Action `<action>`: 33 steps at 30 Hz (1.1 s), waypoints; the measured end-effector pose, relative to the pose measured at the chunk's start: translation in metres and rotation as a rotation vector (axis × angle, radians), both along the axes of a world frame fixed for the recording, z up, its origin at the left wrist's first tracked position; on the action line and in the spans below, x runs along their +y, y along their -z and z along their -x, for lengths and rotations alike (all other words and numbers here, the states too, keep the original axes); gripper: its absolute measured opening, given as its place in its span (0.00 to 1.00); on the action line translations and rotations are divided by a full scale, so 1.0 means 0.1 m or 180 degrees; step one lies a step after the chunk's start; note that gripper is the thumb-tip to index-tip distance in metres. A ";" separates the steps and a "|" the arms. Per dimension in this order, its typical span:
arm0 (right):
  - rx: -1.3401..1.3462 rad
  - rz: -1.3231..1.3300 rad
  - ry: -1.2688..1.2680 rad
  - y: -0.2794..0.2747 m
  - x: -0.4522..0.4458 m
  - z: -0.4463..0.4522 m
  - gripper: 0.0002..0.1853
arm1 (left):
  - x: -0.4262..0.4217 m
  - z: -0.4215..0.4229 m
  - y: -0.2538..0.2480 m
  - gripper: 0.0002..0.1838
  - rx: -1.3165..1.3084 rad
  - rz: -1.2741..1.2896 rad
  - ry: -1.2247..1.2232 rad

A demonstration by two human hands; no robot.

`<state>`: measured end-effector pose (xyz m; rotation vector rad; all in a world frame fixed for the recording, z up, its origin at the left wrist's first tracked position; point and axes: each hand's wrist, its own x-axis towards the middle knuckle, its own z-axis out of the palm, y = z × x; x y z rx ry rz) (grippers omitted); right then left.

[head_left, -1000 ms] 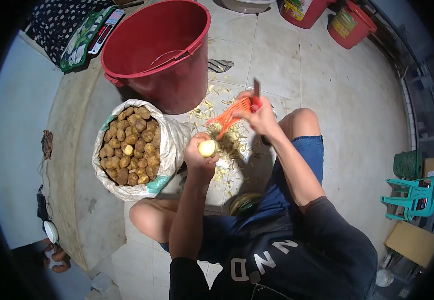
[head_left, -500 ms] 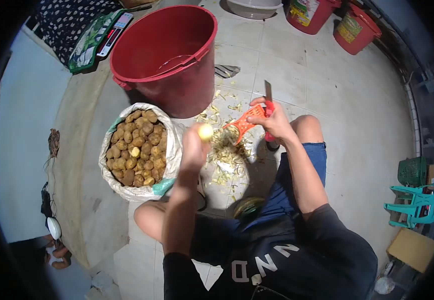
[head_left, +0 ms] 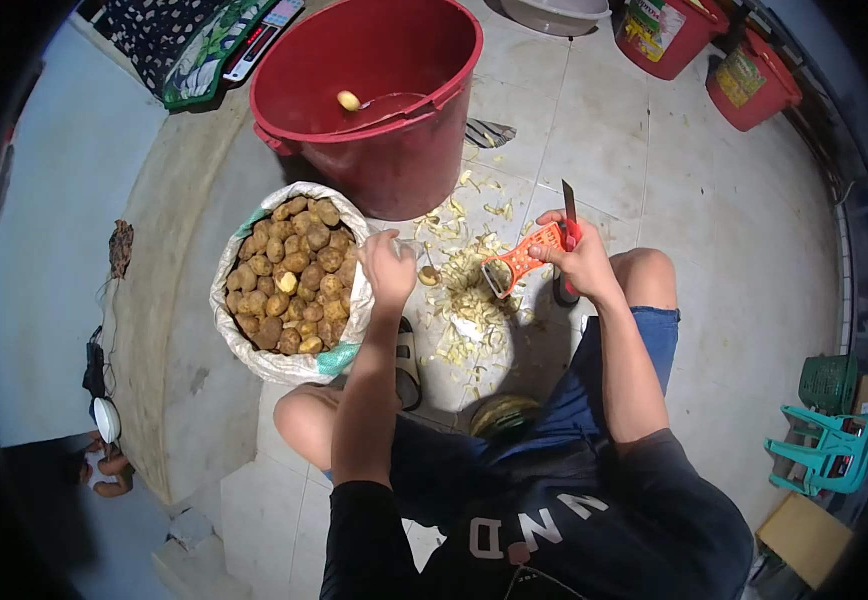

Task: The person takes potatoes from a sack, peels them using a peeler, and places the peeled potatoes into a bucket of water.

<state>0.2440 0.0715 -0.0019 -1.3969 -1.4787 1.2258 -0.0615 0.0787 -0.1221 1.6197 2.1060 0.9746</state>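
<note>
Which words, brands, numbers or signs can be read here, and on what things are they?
"DNN", as seen left to right: black shirt; smaller print below is unreadable.
Labels on two red buckets, left label and right label: too blurred.
Red digits on scale: too small.

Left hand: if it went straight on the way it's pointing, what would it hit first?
Probably the big red tub, as the left hand points toward its near side. Height is unclear from this one view, so it might pass above instead.
</note>
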 end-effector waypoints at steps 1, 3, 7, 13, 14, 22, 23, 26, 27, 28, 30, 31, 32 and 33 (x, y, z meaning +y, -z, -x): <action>-0.0148 -0.0034 -0.0055 0.00 -0.02 -0.01 0.22 | -0.12 0.05 0.01 0.15 0.0234 -0.0203 -0.0152; -0.0169 -0.0017 -0.0055 -0.01 -0.01 0.02 0.22 | -0.16 0.25 -0.02 0.15 0.0470 -0.0409 -0.0310; 0.0084 -0.0018 -0.0074 0.07 0.01 0.03 0.22 | -0.14 0.65 -0.21 0.20 0.0645 0.0810 -0.0445; -0.0136 0.0063 -0.0185 0.10 -0.02 0.10 0.22 | -0.13 0.74 -0.46 0.28 0.1676 0.2084 0.0618; -0.0144 0.0057 -0.0191 0.14 -0.03 0.10 0.22 | -0.12 0.73 -0.46 0.28 0.1667 0.2079 0.0613; 0.0023 0.0035 -0.0199 0.20 -0.07 0.09 0.21 | -0.25 0.59 -0.41 0.20 0.1595 0.1490 0.0140; 0.0098 0.0072 -0.0171 0.17 -0.07 0.10 0.22 | -0.25 0.59 -0.44 0.20 0.1589 0.1470 0.0144; -0.0132 -0.0008 -0.0120 0.13 -0.07 0.10 0.23 | -0.33 0.54 -0.72 0.20 -0.2883 0.0777 -0.0322; 0.0064 -0.0031 -0.0163 0.13 -0.06 0.14 0.24 | -0.37 0.49 -0.69 0.19 -0.3789 0.0694 0.0057; 0.0057 -0.0059 -0.0150 0.11 -0.04 0.16 0.24 | -0.37 0.42 -0.67 0.18 -0.4684 0.0579 0.0471; 0.0912 0.0379 -0.0196 0.06 -0.05 0.25 0.23 | -0.42 0.13 -0.65 0.18 -0.5421 0.0701 0.0766; 0.1103 0.0417 -0.0196 0.02 -0.06 0.31 0.23 | -0.46 -0.04 -0.67 0.19 -0.6158 0.0853 0.1041; 0.1094 0.0403 -0.0163 0.07 -0.06 0.31 0.23 | -0.51 -0.18 -0.70 0.19 -0.6164 0.0879 0.1075; 0.1259 0.0553 -0.0145 0.16 -0.05 0.30 0.24 | -0.56 -0.30 -0.74 0.20 -0.6437 0.0932 0.1141</action>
